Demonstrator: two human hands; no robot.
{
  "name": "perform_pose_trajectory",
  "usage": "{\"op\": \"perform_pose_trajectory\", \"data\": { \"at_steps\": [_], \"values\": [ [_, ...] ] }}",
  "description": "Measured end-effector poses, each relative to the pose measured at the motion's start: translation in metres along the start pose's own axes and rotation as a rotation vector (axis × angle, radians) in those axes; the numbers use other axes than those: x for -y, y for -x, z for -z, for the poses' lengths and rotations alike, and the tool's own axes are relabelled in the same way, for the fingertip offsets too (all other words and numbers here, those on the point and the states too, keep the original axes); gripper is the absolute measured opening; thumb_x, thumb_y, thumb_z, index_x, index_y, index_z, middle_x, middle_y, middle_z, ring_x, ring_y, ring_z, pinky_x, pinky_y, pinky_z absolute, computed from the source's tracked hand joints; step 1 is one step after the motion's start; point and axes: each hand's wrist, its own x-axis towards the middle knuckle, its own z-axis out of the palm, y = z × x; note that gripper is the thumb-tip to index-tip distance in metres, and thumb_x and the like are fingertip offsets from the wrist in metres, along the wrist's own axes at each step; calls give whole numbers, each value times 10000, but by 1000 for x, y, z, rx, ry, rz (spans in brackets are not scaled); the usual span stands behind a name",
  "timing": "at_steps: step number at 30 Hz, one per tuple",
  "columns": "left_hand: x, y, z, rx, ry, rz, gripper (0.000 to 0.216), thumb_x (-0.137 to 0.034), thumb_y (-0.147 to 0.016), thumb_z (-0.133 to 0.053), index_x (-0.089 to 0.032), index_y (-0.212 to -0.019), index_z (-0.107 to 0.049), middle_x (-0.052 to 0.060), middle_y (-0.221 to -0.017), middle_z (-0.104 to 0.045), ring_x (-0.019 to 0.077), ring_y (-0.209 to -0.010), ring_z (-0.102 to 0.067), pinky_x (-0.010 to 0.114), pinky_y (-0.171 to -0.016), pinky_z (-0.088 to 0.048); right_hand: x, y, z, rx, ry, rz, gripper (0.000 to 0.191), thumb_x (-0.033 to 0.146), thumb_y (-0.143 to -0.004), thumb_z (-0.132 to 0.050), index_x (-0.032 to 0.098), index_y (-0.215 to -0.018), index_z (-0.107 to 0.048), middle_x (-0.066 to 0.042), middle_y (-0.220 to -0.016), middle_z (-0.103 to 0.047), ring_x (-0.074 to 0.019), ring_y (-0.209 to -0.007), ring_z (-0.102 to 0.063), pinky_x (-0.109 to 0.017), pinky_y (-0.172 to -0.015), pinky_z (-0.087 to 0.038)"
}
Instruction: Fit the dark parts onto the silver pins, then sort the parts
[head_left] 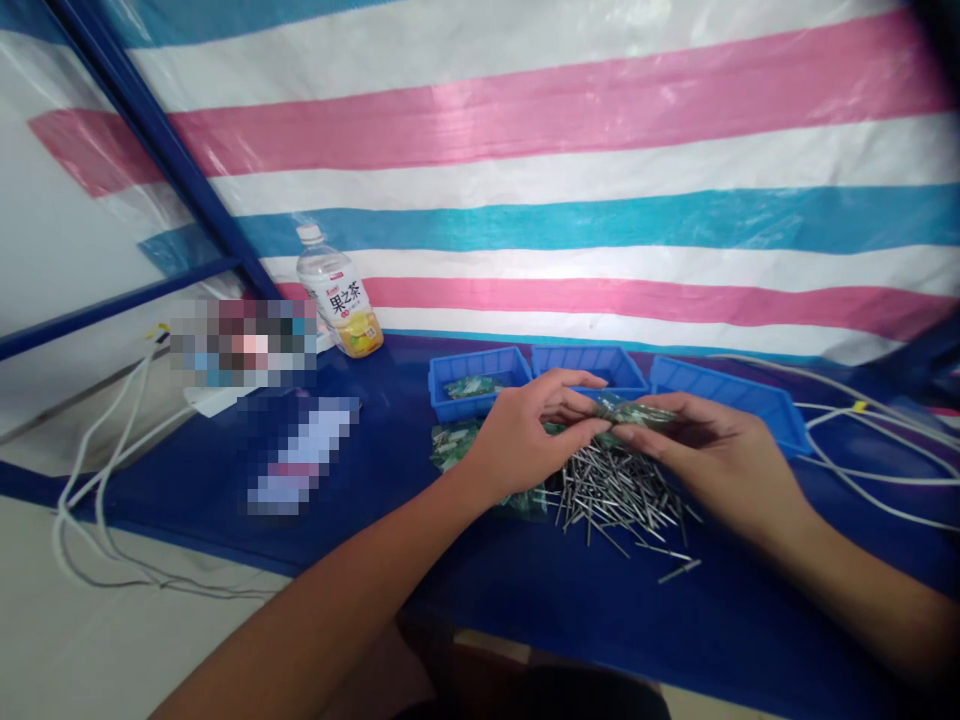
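Note:
My left hand (525, 435) and my right hand (712, 450) meet over a heap of thin metal pins (622, 490) on the blue table (420, 560). Both hands pinch a small clear packet with green contents (630, 410) between their fingertips. More green packets (454, 445) lie under and to the left of my left hand.
Three blue plastic bins (480, 370) (600, 362) (731, 395) stand in a row behind the hands; the left one holds green packets. A drink bottle (337, 300) stands at the back left. White cables (862, 440) run along the right and off the left edge. A striped tarp hangs behind.

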Motion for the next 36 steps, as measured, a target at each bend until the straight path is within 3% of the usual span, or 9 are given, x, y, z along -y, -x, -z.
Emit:
{"op": "perform_pose_trajectory", "data": {
  "at_steps": [11,18,24,28,31,36],
  "values": [
    [-3,0,-1,-35,9,28,406,-344,-911,-797,-234,-1283,-678,66,-1097,-844,239,-1010,-825,413,-992,-692,-2,0,2,-14,18,-2,268,449,-770,-932,324,-990,-844,-14,-882,-836,-253,-749,-764,-434,-690,-651],
    [2,-2,0,-50,-10,24,436,-359,-928,-781,-244,-1325,-640,67,-1093,-833,244,-993,-817,443,-965,-702,2,1,-1,-24,-12,10,232,481,-786,-926,355,-953,-824,-13,-889,-828,-282,-781,-767,-517,-769,-671],
    [2,-2,1,-104,-289,-194,264,-371,-1007,-705,-237,-1229,-754,103,-1309,-754,236,-1130,-757,409,-1002,-661,1,-2,1,-121,-45,21,225,478,-833,-905,349,-970,-780,-11,-880,-809,-261,-784,-769,-522,-853,-674],
    [-3,2,0,14,-264,-163,377,-446,-997,-723,-213,-1290,-760,122,-1345,-745,255,-1146,-752,410,-1004,-650,4,-2,1,-4,-60,29,297,464,-811,-924,353,-1055,-795,-23,-1064,-830,-298,-990,-790,-503,-949,-662],
    [-8,2,-1,56,-214,-139,346,-422,-983,-741,-219,-1261,-766,103,-1319,-763,259,-1192,-733,410,-1056,-620,6,0,3,103,-23,20,345,502,-865,-868,348,-1168,-814,-51,-1230,-817,-348,-1175,-760,-524,-1026,-637],
    [-4,-2,1,-26,-179,-28,289,-407,-982,-720,-215,-1192,-768,95,-1131,-799,228,-996,-759,372,-876,-655,6,3,6,110,-29,-11,341,541,-973,-741,350,-1248,-801,-69,-1315,-790,-334,-1121,-782,-554,-1071,-601]
  ]
}}
